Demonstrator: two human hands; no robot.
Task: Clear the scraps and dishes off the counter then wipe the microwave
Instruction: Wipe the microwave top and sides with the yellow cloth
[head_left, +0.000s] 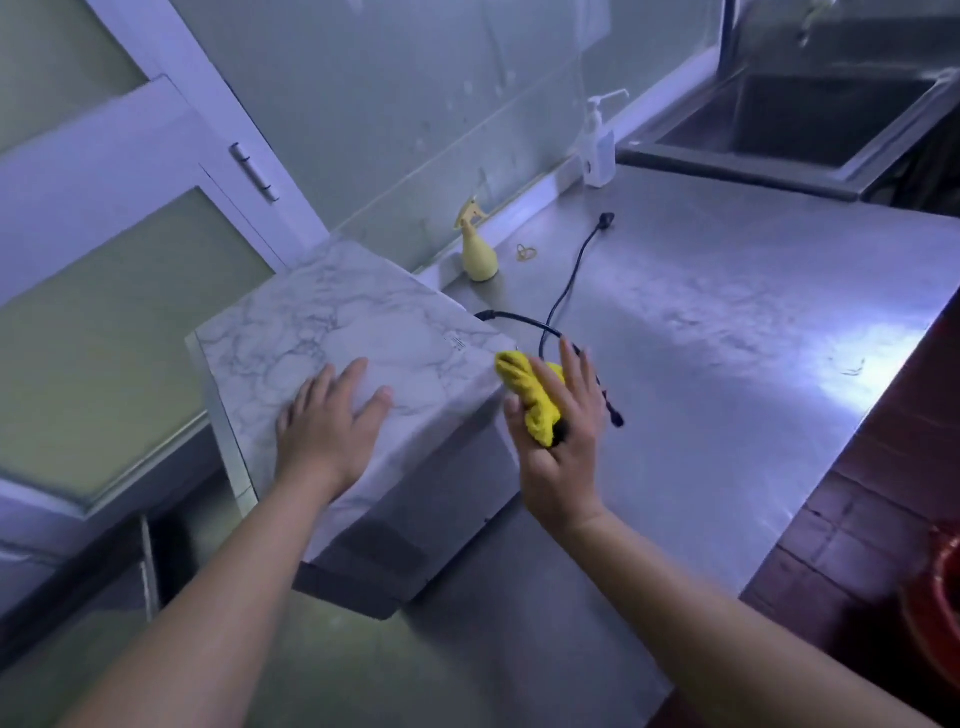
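Left hand (332, 415): my palm lies flat on the microwave's top near its front edge, fingers spread and released, forearm reaching in from the lower left.
Microwave (337, 327): stands at the counter's (727, 338) left end.
Cloth (530, 395): yellow, bunched against the microwave's right side, at its top edge.
Right hand (561, 441): held upright, fingers straight, pressing the cloth to that side.
Cord (561, 291): black, looping on the counter beyond my right hand.
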